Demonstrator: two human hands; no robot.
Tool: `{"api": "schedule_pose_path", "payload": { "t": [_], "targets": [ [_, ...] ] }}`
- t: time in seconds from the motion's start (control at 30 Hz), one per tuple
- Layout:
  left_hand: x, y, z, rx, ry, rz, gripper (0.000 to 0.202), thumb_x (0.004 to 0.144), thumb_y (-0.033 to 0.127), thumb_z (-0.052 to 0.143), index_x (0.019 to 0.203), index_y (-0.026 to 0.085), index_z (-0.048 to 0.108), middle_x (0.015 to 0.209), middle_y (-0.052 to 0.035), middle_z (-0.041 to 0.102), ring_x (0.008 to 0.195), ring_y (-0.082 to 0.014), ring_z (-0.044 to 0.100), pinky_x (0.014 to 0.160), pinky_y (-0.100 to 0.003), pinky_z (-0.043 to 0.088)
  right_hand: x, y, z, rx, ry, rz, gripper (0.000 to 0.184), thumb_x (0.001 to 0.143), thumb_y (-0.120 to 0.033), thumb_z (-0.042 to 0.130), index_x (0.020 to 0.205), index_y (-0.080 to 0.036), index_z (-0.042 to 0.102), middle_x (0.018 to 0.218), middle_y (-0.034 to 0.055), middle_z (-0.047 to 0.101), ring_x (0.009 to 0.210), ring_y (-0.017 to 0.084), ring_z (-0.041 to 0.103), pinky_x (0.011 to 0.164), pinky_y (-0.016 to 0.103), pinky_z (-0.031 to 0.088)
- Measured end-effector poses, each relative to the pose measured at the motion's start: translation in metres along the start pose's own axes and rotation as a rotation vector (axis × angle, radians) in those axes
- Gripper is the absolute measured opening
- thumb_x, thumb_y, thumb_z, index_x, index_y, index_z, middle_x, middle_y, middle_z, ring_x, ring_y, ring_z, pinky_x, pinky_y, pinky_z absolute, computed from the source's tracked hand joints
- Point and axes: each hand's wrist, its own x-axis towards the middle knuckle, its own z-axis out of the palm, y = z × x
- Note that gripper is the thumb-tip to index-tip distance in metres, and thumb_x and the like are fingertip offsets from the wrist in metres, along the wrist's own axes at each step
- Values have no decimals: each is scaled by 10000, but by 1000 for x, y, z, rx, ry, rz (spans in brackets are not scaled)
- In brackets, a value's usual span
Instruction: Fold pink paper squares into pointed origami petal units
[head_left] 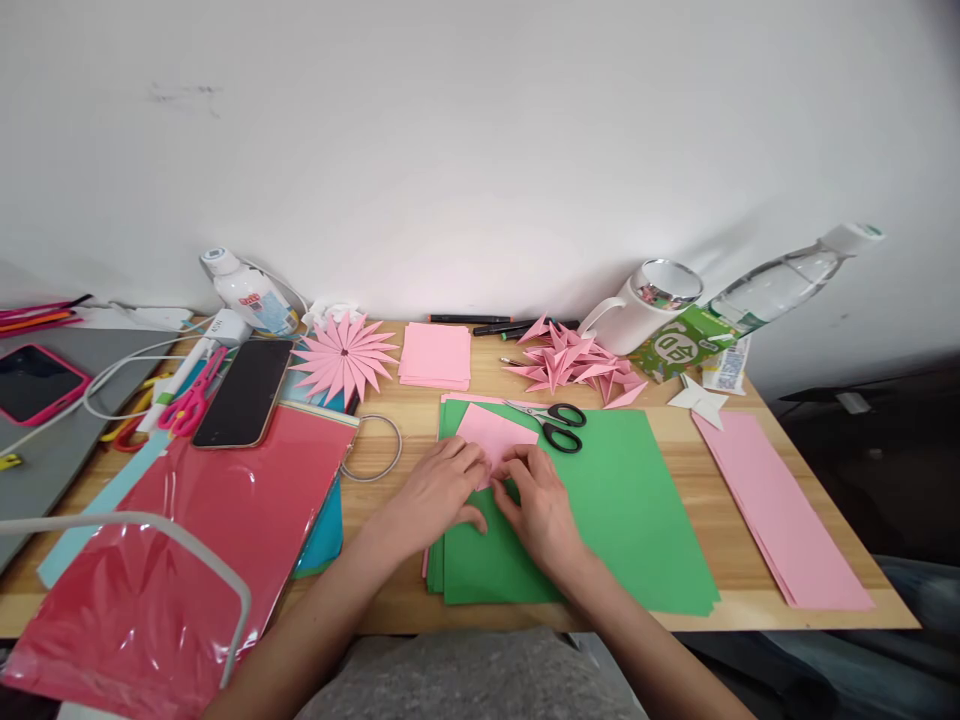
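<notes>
A small pink paper square (491, 434) lies on a stack of green sheets (622, 500) in the middle of the wooden desk (720, 540). My left hand (439, 490) and my right hand (536, 500) meet at the near edge of the pink paper. The fingers of both hands are bent and pinch or press that edge down. Black-handled scissors (559, 423) lie just beyond the paper, apart from my hands.
At the back are a pink paper flower (345, 358), a pile of pink squares (436, 355), folded pink pieces (574, 362), markers (469, 319), a white mug (641, 305) and a water bottle (780, 283). Pink strips (780, 510) lie right. Red sheets (217, 520), a phone (245, 392) and pink scissors (187, 405) lie left.
</notes>
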Motion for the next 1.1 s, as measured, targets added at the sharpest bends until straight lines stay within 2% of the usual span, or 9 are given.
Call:
{"api": "schedule_pose_path", "payload": {
  "t": [0.13, 0.27, 0.4, 0.47, 0.53, 0.7, 0.83, 1.0, 1.1],
  "targets": [
    [-1, -3, 0, -64, -1, 9, 603, 536, 508, 749, 979, 150, 551, 1009, -65, 561, 946, -241, 490, 827, -375, 433, 3, -9, 4, -114, -12, 31, 57, 758, -122, 577, 749, -171, 547, 937, 106, 509, 839, 240, 497, 687, 364, 490],
    [-1, -3, 2, -104, -14, -11, 637, 545, 518, 744, 1029, 159, 541, 1012, -64, 548, 966, -243, 485, 828, -382, 431, 4, -19, 7, -171, -23, 98, 164, 756, -273, 645, 752, -169, 518, 941, 121, 498, 830, 254, 485, 694, 404, 488],
    [-3, 0, 6, -118, -10, -23, 724, 529, 581, 703, 1088, 162, 513, 1019, -59, 544, 976, -244, 498, 835, -385, 445, 0, -16, 4, -56, -23, 88, 286, 732, -381, 678, 842, -166, 524, 995, 132, 495, 873, 266, 510, 719, 421, 496],
    [-5, 2, 9, -77, 18, -11, 730, 551, 584, 680, 1113, 153, 502, 1039, -75, 551, 1012, -259, 501, 864, -404, 446, -1, -8, -3, 75, -21, 54, 195, 782, -326, 630, 883, -186, 539, 995, 104, 513, 909, 248, 534, 754, 393, 504],
    [-6, 4, 11, -1, 51, -3, 640, 614, 545, 664, 1091, 145, 515, 1051, -94, 560, 1059, -278, 499, 900, -433, 440, -2, 3, -13, 150, 30, 35, 58, 855, -212, 512, 894, -202, 555, 984, 86, 534, 929, 216, 555, 793, 364, 500],
    [-11, 2, 13, 138, 106, 26, 231, 837, 238, 561, 1053, 157, 549, 1123, -100, 559, 1189, -274, 457, 969, -443, 426, -2, 23, -30, 72, 94, 16, 277, 848, -49, 348, 893, -188, 584, 1113, 127, 517, 1017, 229, 553, 807, 389, 499],
    [-15, -7, 12, 157, 125, 54, 226, 866, 93, 476, 1057, 168, 572, 1157, -83, 569, 1256, -255, 405, 986, -429, 434, -7, 25, -27, 113, 32, -25, 342, 835, -11, 322, 953, -186, 591, 1172, 134, 503, 954, 192, 598, 768, 355, 528],
    [-16, -15, 12, 193, 192, 28, 196, 905, 158, 428, 1010, 148, 593, 1157, -91, 590, 1142, -233, 505, 923, -414, 480, -13, 26, -21, 147, -15, -164, 373, 837, -1, 352, 1014, -209, 606, 1140, 110, 561, 946, 181, 593, 774, 350, 540],
    [-15, -16, 14, 199, 208, -12, 241, 921, 134, 376, 1047, 133, 581, 1161, -96, 598, 1055, -202, 555, 894, -376, 500, -13, 29, -20, 149, -57, -270, 377, 844, -2, 379, 1074, -210, 592, 1139, 113, 574, 1053, 209, 546, 829, 388, 529]
  ]
}}
